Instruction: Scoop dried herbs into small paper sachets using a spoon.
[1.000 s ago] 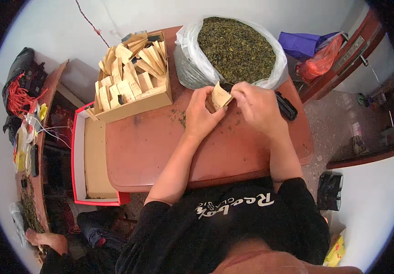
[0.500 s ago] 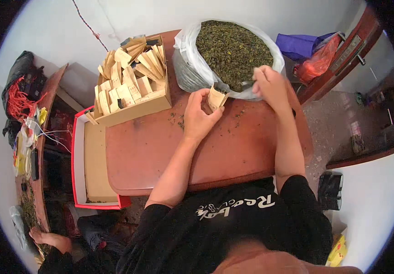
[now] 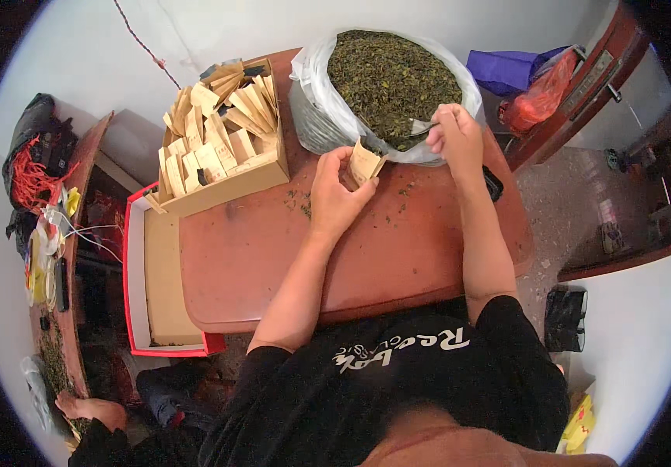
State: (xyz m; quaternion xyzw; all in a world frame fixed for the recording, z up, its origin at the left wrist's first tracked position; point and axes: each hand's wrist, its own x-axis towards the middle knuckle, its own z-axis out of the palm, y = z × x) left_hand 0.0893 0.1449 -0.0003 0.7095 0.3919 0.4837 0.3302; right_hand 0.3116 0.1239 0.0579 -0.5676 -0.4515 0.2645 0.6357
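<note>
My left hand [image 3: 331, 194] is closed round a small brown paper packet [image 3: 365, 165], held upright with its mouth open and a dark lining at the rim. It is just in front of a large white plastic bag [image 3: 316, 105] heaped with dried green-brown tea leaves [image 3: 394, 78]. My right hand [image 3: 458, 140] grips a metal spoon [image 3: 421, 126], its bowl over the leaves at the bag's near right side. The spoon's handle is mostly hidden by the fingers. Leaf crumbs lie on the table [image 3: 397, 257] around my left hand.
On the left, a cardboard box [image 3: 230, 187] holds many brown packets, beside a red-edged shallow box [image 3: 131, 272]. A dark object [image 3: 493, 184] lies by my right forearm. Purple [image 3: 506, 74] and red bags [image 3: 541, 97] stand back right. Another person's bare limb [image 3: 94, 409] shows lower left.
My right hand has shifted slightly up and left, and the spoon's bowl now shows farther over the leaves. The left hand still holds the packet. The whole view has shifted a little.
</note>
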